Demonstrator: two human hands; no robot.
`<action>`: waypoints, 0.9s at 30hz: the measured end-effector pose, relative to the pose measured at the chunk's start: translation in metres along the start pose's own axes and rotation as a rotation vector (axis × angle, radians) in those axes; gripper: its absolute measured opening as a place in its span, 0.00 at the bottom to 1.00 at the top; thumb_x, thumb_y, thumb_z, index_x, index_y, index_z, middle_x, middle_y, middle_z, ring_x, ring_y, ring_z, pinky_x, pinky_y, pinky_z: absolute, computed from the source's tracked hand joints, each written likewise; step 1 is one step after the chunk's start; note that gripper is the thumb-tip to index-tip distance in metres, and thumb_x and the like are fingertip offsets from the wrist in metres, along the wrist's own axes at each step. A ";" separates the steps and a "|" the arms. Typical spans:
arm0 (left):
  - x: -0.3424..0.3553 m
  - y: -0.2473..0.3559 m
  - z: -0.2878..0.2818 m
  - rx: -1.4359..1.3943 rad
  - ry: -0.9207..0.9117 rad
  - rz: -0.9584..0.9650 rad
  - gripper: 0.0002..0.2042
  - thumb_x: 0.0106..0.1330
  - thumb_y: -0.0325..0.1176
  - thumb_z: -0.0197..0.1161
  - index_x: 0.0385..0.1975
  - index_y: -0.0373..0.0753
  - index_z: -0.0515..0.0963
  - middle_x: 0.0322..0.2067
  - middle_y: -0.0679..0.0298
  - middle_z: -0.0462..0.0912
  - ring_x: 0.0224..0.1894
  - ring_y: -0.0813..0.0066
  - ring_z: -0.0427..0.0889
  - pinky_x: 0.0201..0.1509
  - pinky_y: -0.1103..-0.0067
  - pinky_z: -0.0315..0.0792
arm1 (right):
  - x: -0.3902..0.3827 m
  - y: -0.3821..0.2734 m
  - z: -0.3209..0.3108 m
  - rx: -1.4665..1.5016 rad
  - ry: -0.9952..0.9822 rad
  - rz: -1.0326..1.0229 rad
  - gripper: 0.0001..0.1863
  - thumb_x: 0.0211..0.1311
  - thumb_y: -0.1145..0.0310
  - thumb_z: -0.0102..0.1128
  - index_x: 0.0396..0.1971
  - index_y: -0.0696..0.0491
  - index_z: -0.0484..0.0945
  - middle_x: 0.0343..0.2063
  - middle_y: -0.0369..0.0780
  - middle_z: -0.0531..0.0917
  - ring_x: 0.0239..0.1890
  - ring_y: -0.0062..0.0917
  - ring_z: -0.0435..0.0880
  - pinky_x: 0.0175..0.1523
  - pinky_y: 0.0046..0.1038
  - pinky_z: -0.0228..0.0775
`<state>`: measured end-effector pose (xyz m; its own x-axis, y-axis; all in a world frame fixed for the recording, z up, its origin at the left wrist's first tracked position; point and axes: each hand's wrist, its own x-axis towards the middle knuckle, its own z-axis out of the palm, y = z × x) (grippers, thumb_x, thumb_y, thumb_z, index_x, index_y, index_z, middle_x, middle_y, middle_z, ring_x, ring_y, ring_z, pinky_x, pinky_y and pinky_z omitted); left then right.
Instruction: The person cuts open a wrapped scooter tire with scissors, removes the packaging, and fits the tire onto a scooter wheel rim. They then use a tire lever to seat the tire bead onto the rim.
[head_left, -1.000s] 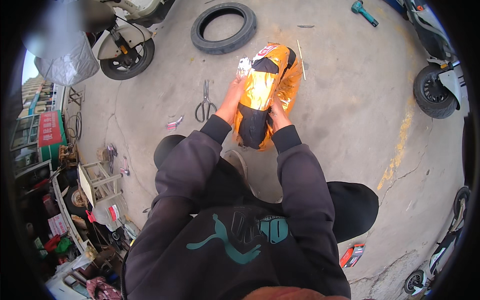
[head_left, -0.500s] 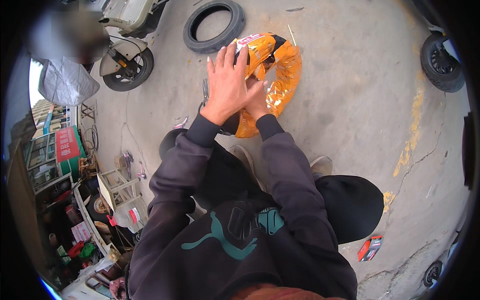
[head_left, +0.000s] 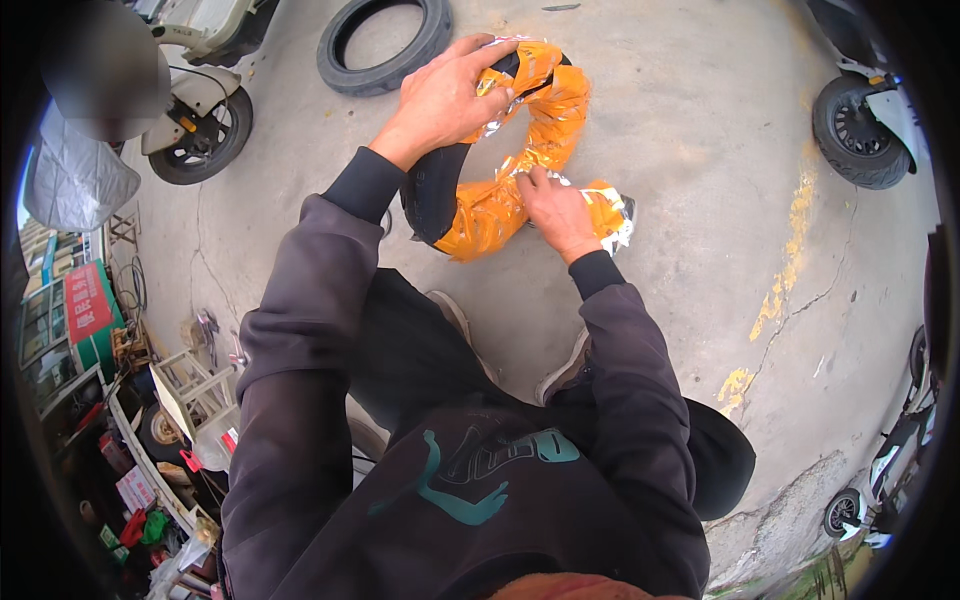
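A black tire (head_left: pixel 428 198) stands or leans on the ground in front of me, partly wrapped in shiny orange foil wrapping (head_left: pixel 560 118). Bare rubber shows along its left side, and a smaller dark patch at the top. My left hand (head_left: pixel 445 98) grips the tire's upper left part, fingers over the outside and thumb toward the hole. Off the tire's lower right, my right hand (head_left: pixel 558 212) pinches a loosened strip of the wrapping. That strip stretches from the tire to the hand, its silvery end hanging past the fingers.
Another bare tire (head_left: pixel 378 78) lies flat beyond my left hand. A scooter's front wheel (head_left: pixel 205 140) is at the upper left, another scooter wheel (head_left: pixel 860 130) at the right. Lower left are a light-coloured stool (head_left: pixel 190 392) and a cart full of parts. My shoes are close below the tire.
My right hand has moved right and toward me, drawing out a strip of wrapping. More black rubber shows on the left. My left hand has gone from spread fingers to gripping the tire.
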<state>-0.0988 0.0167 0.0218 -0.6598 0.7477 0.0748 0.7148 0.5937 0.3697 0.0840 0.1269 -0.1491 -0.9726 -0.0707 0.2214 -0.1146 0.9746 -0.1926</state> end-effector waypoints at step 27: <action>-0.010 0.003 0.005 -0.011 0.098 -0.085 0.28 0.62 0.43 0.64 0.65 0.47 0.74 0.64 0.58 0.74 0.60 0.53 0.78 0.60 0.63 0.74 | 0.043 0.055 0.070 -0.005 0.096 0.063 0.08 0.62 0.68 0.57 0.39 0.51 0.78 0.39 0.42 0.83 0.22 0.31 0.86 0.27 0.32 0.79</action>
<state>-0.0888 0.0123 0.0180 -0.7380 0.6616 0.1328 0.6527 0.6501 0.3891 0.0215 0.1629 -0.2174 -0.9540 0.0110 0.2996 -0.0530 0.9774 -0.2046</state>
